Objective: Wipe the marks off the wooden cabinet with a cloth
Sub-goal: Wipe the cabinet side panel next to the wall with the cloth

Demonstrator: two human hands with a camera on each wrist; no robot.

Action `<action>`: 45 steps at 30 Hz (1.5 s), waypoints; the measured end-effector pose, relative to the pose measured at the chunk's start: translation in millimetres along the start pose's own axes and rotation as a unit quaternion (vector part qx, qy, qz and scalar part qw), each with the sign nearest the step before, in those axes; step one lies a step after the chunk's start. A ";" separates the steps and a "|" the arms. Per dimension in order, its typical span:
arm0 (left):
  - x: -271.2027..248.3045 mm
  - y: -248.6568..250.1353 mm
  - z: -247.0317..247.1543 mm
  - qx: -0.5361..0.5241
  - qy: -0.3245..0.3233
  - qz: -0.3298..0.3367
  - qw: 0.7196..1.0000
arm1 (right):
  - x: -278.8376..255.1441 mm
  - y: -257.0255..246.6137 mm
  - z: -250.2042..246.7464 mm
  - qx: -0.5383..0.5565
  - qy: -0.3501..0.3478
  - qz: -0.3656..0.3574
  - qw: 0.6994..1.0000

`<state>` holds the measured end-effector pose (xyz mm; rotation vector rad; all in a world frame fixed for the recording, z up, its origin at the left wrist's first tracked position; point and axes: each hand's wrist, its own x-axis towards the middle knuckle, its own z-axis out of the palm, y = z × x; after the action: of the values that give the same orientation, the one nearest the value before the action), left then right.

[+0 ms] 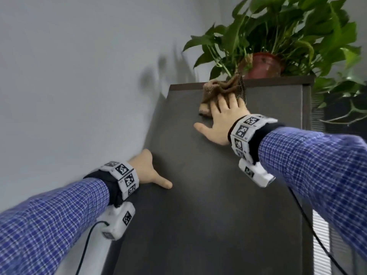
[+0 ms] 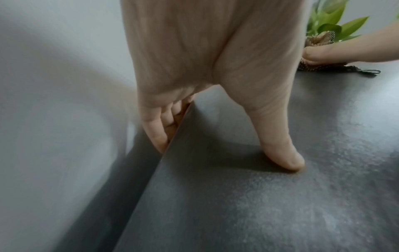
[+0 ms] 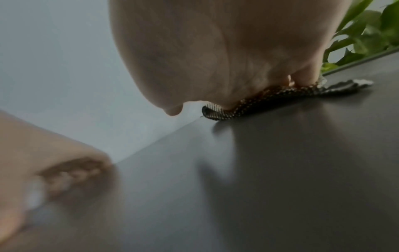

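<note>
The dark wooden cabinet [image 1: 218, 195] fills the middle of the head view. Near its top edge lies a crumpled brown cloth [image 1: 220, 90] with a dark mesh side. My right hand [image 1: 224, 114] presses flat on it with straight fingers, the thumb spread out on the bare panel. In the right wrist view the palm [image 3: 215, 51] hides most of the cloth [image 3: 259, 102]. My left hand [image 1: 147, 171] braces the cabinet's left edge. Its thumb [image 2: 280, 153] lies on the panel and its fingers [image 2: 157, 133] lie straight down the side. Pale dusty smears [image 2: 280, 213] show near the thumb.
A potted plant [image 1: 278, 26] in a red-brown pot [image 1: 264, 64] stands on the cabinet top just above the cloth, with leaves hanging down its right side. A grey wall [image 1: 69, 76] runs close along the left. Black cables [image 1: 309, 225] hang from both wrists.
</note>
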<state>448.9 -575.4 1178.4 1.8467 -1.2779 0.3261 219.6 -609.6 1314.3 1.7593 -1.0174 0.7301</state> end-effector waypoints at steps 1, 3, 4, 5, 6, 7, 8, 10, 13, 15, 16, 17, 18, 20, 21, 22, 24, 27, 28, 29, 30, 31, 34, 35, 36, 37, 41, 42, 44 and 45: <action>-1.5 2.1 -2.5 0.001 -0.002 0.001 1.000 | -14.3 -6.7 1.8 0.007 -0.012 -0.020 1.000; -2.2 4.2 -4.9 0.007 -0.003 0.000 1.000 | -51.3 -24.0 6.8 0.011 -0.047 -0.106 0.993; -4.1 5.6 -6.1 0.011 0.001 -0.001 1.000 | -69.2 -30.0 12.3 0.005 -0.059 -0.157 0.986; -5.4 6.0 -6.3 0.015 0.005 0.000 1.000 | -81.1 -30.7 17.9 -0.009 -0.062 -0.194 0.979; -7.1 6.6 -6.5 0.017 0.009 0.001 1.000 | -84.2 -25.0 19.6 -0.023 -0.056 -0.206 0.977; -7.6 6.6 -6.2 0.018 0.009 0.000 1.000 | -78.0 -13.8 15.7 -0.026 -0.037 -0.191 0.980; -8.0 6.9 -6.2 0.019 0.009 -0.002 1.000 | -65.0 1.1 9.3 -0.016 -0.020 -0.150 0.988; -9.0 6.7 -5.3 0.025 0.005 -0.004 1.000 | -35.9 35.0 -5.8 0.017 -0.015 -0.039 0.999; -9.6 4.5 -3.3 0.024 0.008 0.001 1.000 | -22.9 58.3 -9.1 0.020 -0.053 -0.007 0.998; -11.4 2.7 -0.6 0.019 0.014 0.002 1.000 | -38.3 47.3 -2.1 0.005 -0.040 -0.045 0.998; -12.7 3.2 0.3 0.021 0.017 0.000 1.000 | -50.8 38.1 2.9 -0.008 -0.031 -0.073 0.997; -13.2 4.0 1.0 0.025 0.019 -0.003 1.000 | -65.7 27.4 9.9 -0.023 -0.024 -0.108 0.994; -14.0 5.6 1.6 0.032 0.021 -0.005 0.999 | -82.2 14.9 17.7 -0.033 -0.026 -0.149 0.988; -18.6 10.2 2.4 0.051 0.029 -0.007 0.998 | -117.4 -11.3 32.9 -0.023 -0.050 -0.232 0.971; -22.0 12.7 3.2 0.062 0.035 -0.007 0.997 | -135.4 -22.9 41.6 -0.022 -0.068 -0.269 0.960; -26.4 16.0 3.9 0.076 0.042 -0.004 0.996 | -152.0 -31.4 51.2 -0.030 -0.088 -0.304 0.948; -36.6 21.8 6.3 0.105 0.067 0.012 0.992 | -172.6 -35.5 63.1 -0.044 -0.104 -0.350 0.930; -48.8 27.3 12.6 0.138 0.089 0.064 0.984 | -161.8 -14.5 60.1 -0.045 -0.051 -0.342 0.937; -52.3 29.6 15.9 0.144 0.083 0.077 0.983 | -151.7 -1.9 56.5 -0.036 -0.022 -0.319 0.947; -56.0 32.7 19.8 0.148 0.076 0.084 0.982 | -143.1 12.6 49.6 -0.030 -0.015 -0.284 0.958; -59.5 36.4 23.6 0.154 0.070 0.088 0.982 | -138.1 25.5 40.5 -0.027 -0.030 -0.239 0.970; -63.4 40.7 27.0 0.159 0.062 0.087 0.981 | -137.6 36.2 35.2 -0.022 -0.045 -0.203 0.978; -75.6 53.3 39.6 0.167 0.044 0.071 0.982 | -162.9 44.4 48.1 0.009 -0.037 -0.193 0.980; -80.9 57.1 45.3 0.168 0.040 0.061 0.983 | -183.2 40.7 56.8 0.013 -0.035 -0.216 0.976; -86.9 60.6 51.2 0.169 0.037 0.051 0.984 | -207.6 36.1 68.7 0.014 -0.028 -0.240 0.970; -94.2 64.4 56.6 0.171 0.034 0.042 0.984 | -234.8 30.0 83.3 0.020 -0.027 -0.267 0.963; -129.0 75.5 76.8 0.177 0.028 0.028 0.983 | -351.1 -16.6 129.0 0.050 -0.151 -0.384 0.910; -139.2 77.0 82.7 0.176 0.029 0.032 0.983 | -374.9 -29.6 136.6 0.045 -0.193 -0.402 0.894; -161.7 78.8 97.3 0.180 0.040 0.056 0.981 | -400.4 -42.4 148.0 0.035 -0.221 -0.417 0.881; -173.6 78.9 103.6 0.188 0.047 0.076 0.978 | -398.7 -42.5 149.5 0.043 -0.211 -0.418 0.882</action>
<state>278.7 -551.8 1045.8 2.0181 -1.3643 0.7753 72.3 -613.1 912.6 2.2312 -0.3839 -0.1703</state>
